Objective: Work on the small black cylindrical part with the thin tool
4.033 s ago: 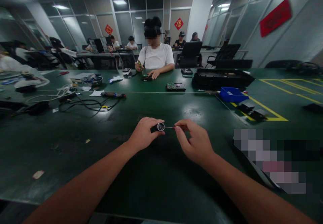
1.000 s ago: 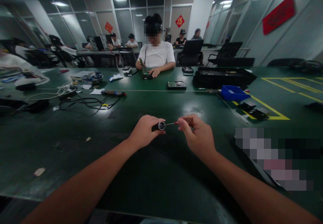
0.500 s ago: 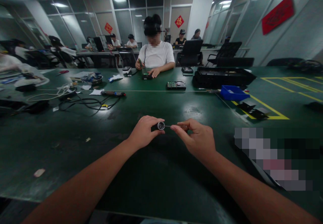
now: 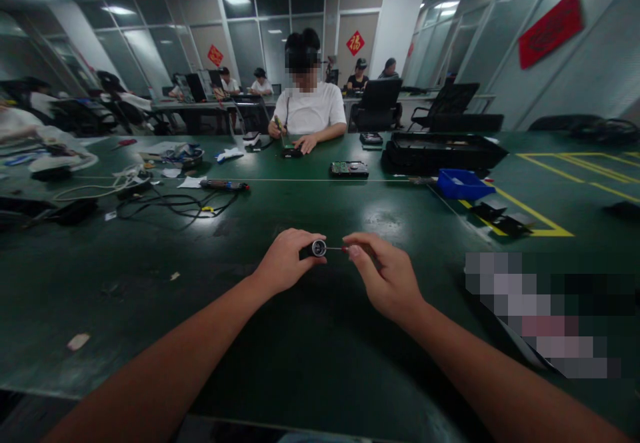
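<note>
My left hand [image 4: 286,260] is closed round a black cylindrical part [image 4: 319,248] with a round, silver-rimmed open end turned toward me; its kind cannot be made out. From the right, the thin metal shaft of a screwdriver [image 4: 336,249] reaches to the side of that rim. My right hand [image 4: 387,271] pinches the screwdriver's reddish handle, mostly hidden behind thumb and fingers. Both hands are held over the green table [image 4: 240,350], close together in the middle of the view.
Across the table a person [image 4: 310,110] works on a small device. Ahead lie a hard drive [image 4: 349,168], a long black tray [image 4: 445,153], a blue bin [image 4: 465,183] and black brackets [image 4: 503,218]. Cables [image 4: 170,206] and an electric screwdriver [image 4: 225,185] lie on the left.
My right thumb and fingers have shifted and turned on the screwdriver handle, covering more of it now. The left hand and the cylindrical part stay almost still.
</note>
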### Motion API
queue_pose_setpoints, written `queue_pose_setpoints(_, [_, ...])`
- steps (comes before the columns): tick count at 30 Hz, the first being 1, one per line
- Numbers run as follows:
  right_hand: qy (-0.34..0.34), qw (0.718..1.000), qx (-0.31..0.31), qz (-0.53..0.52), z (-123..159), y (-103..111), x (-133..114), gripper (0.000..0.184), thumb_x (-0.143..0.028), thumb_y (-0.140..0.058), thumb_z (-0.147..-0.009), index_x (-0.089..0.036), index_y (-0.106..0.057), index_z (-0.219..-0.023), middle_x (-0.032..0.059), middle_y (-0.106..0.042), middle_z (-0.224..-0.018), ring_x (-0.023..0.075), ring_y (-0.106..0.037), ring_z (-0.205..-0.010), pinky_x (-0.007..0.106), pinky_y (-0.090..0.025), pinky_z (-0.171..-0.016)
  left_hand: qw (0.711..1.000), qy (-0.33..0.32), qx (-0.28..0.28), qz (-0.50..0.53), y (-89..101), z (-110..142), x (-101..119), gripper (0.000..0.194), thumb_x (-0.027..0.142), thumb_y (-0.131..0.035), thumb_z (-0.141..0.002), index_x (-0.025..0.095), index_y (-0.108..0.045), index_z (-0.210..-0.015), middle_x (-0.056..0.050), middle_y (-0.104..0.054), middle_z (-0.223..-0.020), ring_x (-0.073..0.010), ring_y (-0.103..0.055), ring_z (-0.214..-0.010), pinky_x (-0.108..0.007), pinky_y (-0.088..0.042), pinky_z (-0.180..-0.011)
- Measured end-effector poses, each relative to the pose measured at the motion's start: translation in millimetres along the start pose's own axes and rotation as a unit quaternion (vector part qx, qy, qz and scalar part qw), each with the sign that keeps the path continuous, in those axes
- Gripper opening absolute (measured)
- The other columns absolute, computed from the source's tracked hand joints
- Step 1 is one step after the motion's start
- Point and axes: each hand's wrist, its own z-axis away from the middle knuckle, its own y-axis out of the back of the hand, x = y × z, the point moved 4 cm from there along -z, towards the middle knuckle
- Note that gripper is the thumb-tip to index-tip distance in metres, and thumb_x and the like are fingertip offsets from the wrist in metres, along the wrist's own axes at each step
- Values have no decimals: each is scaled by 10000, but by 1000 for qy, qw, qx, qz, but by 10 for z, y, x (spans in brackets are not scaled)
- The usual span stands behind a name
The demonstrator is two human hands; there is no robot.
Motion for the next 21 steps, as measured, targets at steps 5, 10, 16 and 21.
queue_pose_setpoints(5, [-130, 971, 78, -185, -50, -32, 225, 231, -419, -611, -941, -203, -672, -994, 47, -721, -863, 195, -704, -799, 361, -572, -772, 1000, -8, -1, 4, 17, -4, 31, 400, 329, -771, -867, 249, -673, -1246, -44, -732, -1160, -246, -637, -1081, -425, -481, -950])
queue_pose_setpoints(10, [-216, 910, 120, -333, -114, -61, 466, 267, -456, -613, -927, -193, -650, -902, 16, -656, -803, 156, -655, -706, 366, -579, -758, 998, -52, 12, -17, 59, -34, 87, 414, 311, -758, -880, 256, -665, -1279, -56, -708, -1192, -242, -612, -1121, -440, -458, -996])
queue_pose_setpoints(16, [-182, 948, 147, -215, -102, -3, 466, 284, -463, -582, -950, -186, -643, -949, 33, -676, -827, 168, -663, -731, 353, -555, -735, 999, -19, -33, -23, -7, -48, 27, 407, 332, -762, -875, 257, -670, -1263, -48, -725, -1184, -253, -627, -1107, -465, -446, -1001])
queue_pose_setpoints(21, [-121, 980, 104, -116, -72, 3, 242, 252, -427, -539, -977, -195, -637, -974, 49, -707, -839, 186, -692, -754, 349, -547, -729, 999, -15, -26, -18, -11, -35, 51, 414, 336, -766, -873, 238, -665, -1263, -44, -733, -1178, -240, -637, -1090, -435, -457, -987])
